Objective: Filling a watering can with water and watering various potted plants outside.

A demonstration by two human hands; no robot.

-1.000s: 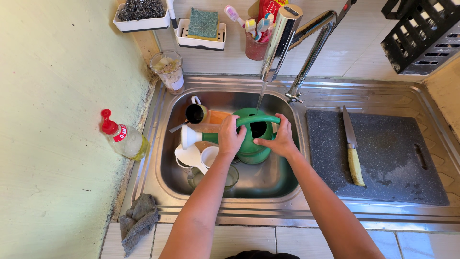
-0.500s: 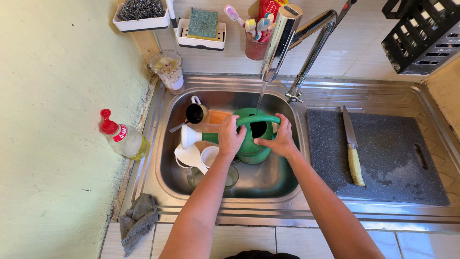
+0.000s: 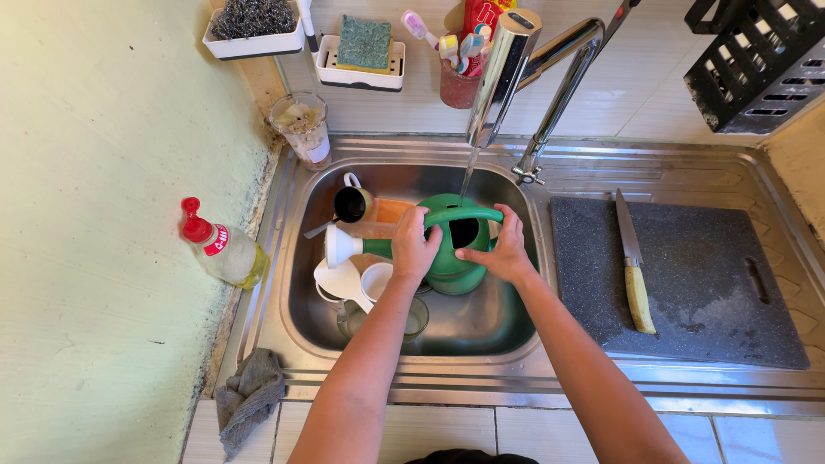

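Both hands on the green watering can [image 3: 451,249], which sits in the sink [image 3: 404,331] right under the tap [image 3: 503,77]. My left hand [image 3: 413,247] is wrapped around the near-left end of its arched handle, grip closed tight on it. My right hand [image 3: 504,249] is pressed against the can's right side by the fill hole, fingers curled onto the rim. A thin stream of water [image 3: 467,176] runs from the tap down into the can. The can's white spout head [image 3: 337,246] points left, over a pile of white cups [image 3: 361,282] and a black mug [image 3: 351,202] in the sink's left half. Off to the right on a dark cutting board [image 3: 696,283] lies a knife [image 3: 632,266]. A spray bottle [image 3: 219,247] lies on the table to the left, with a grey rag [image 3: 249,395] near it.
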